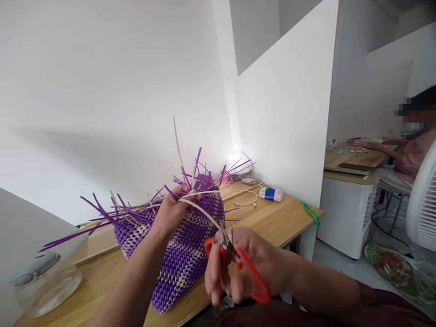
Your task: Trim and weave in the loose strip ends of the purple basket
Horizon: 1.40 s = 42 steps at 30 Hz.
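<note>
A woven bag (pixel 190 254) of purple and cream strips lies tilted on the wooden table, loose strip ends standing out along its upper edge. At that edge my left hand (pixel 173 206) is closed, pinching a cream strip (pixel 203 211) that curves down to the right. My right hand (pixel 238 265) is wrapped round red-handled pliers (pixel 229 247) in front of the bag's right side. The plier jaws are parted and point up, close to the end of the cream strip. Whether they touch it I cannot tell.
A lidded clear jar (pixel 51 286) stands at the left on the table (pixel 269 218). Behind the bag are a lit lamp (pixel 239 162), a white cable (pixel 245 202), a yarn ball (pixel 271 194) and green strips (pixel 310 213). A co-worker (pixel 417 145) sits at the right, beyond a fan (pixel 424 200).
</note>
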Available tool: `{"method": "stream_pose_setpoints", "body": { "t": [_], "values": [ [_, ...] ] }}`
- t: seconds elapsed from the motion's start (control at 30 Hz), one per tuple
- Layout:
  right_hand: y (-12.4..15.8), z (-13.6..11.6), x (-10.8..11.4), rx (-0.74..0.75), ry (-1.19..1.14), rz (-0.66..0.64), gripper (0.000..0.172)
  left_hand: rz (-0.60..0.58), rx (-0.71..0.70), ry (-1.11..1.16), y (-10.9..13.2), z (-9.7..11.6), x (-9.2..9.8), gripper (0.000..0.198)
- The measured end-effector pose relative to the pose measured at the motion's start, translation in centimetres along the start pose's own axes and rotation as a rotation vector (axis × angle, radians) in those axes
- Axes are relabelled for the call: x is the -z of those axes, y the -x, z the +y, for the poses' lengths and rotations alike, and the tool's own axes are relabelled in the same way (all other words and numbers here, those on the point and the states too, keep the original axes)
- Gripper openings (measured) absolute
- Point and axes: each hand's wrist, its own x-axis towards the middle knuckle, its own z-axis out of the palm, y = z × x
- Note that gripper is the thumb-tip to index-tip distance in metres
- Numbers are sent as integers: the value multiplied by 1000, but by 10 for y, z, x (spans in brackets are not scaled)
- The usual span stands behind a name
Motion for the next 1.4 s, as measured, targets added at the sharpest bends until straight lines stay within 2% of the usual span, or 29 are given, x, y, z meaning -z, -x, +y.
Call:
{"method": "stream_pose_setpoints", "body": {
  "t": [0.07, 0.17, 0.37, 0.6, 0.73, 0.87, 0.97, 1.03, 1.1, 1.23, 1.4],
  "values": [
    [-12, 4, 5, 38, -67, 17, 47, 35, -7, 26, 0, -1, -1, 31],
    [-25, 19, 17, 24, 15, 180, 37, 65, -20, 70, 0, -2, -3, 29],
    [-34, 46, 23, -21, 49, 324, 38, 75, -73, 66, 1, 2, -7, 24],
    [-44, 30, 15, 56, 204, 445, 43, 73, -54, 35, 4, 5, -3, 28],
    [-50, 24, 15, 96, 199, 443, 42, 29, -57, 133, 6, 7, 0, 30],
    [-60, 21, 17, 122, 155, 382, 41, -46, 11, 279, 8, 12, 0, 34],
    [-74, 10, 21, 196, 302, 394, 33, -72, 44, 326, 10, 16, 1, 31],
    [-86, -2, 24, 258, 469, 436, 20, -91, 36, 324, 12, 17, 1, 25],
    [-98, -15, 27, 261, 613, 448, 11, -112, 3, 286, 14, 18, 1, 19],
    [-119, -32, 31, 206, 667, 389, 10, -136, -74, 198, 16, 15, 2, 9],
    [-126, -30, 42, 198, 652, 345, 15, -124, -55, 132, 15, 12, 2, 15]
  ]
}}
